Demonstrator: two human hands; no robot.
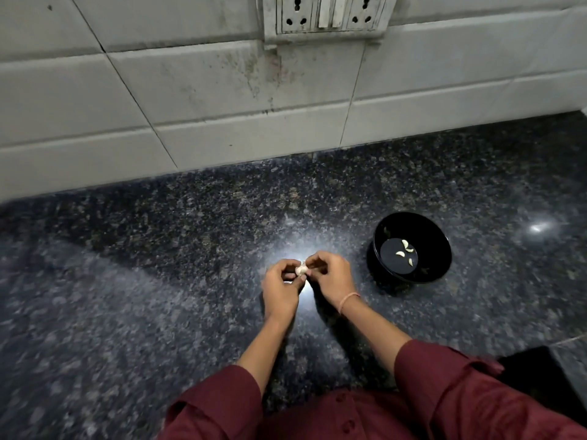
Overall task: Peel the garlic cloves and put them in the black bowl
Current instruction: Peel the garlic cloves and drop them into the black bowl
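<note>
A small whitish piece of garlic is held between both hands above the dark granite counter. My left hand grips it from the left with curled fingers. My right hand pinches it from the right with thumb and fingertips. To the right stands the black bowl, upright, with several peeled pale cloves lying on its flat bottom. The bowl is about a hand's width from my right hand.
The speckled granite counter runs back to a tiled wall with a switch and socket plate. The counter's front edge and a dark gap show at the lower right.
</note>
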